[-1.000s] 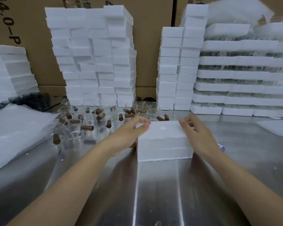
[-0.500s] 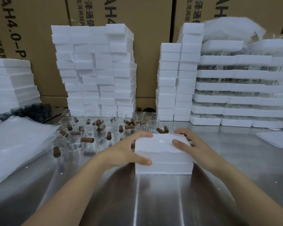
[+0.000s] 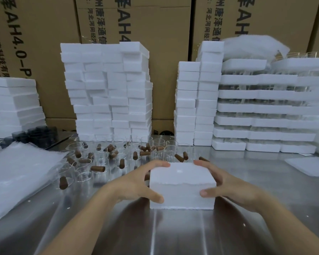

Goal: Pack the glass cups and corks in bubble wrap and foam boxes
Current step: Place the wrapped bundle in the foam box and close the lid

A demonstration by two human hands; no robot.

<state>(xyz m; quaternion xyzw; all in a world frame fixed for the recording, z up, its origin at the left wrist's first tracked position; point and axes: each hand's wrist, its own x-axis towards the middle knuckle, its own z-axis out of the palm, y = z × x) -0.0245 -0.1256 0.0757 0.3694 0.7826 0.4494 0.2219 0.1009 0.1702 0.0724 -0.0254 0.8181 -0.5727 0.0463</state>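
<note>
Left hand point(image 3: 136, 183): curled round left end of foam box point(image 3: 180, 178), thumb on front face, fingers over top rear edge. Right hand point(image 3: 228, 184): same clasp on right end. Box: lid on, seam across front face, sitting on steel counter point(image 3: 173, 234). Behind-left of box: clear glass cups point(image 3: 101, 159), upright, brown corks point(image 3: 98, 168) strewn among and inside them. Far left of box: bubble wrap point(image 3: 17, 179) heap. Well behind box: foam stacks point(image 3: 107, 92), then cartons point(image 3: 155, 24). Right of box, further back: foam trays point(image 3: 247, 107) stacked, glassware between layers.
</note>
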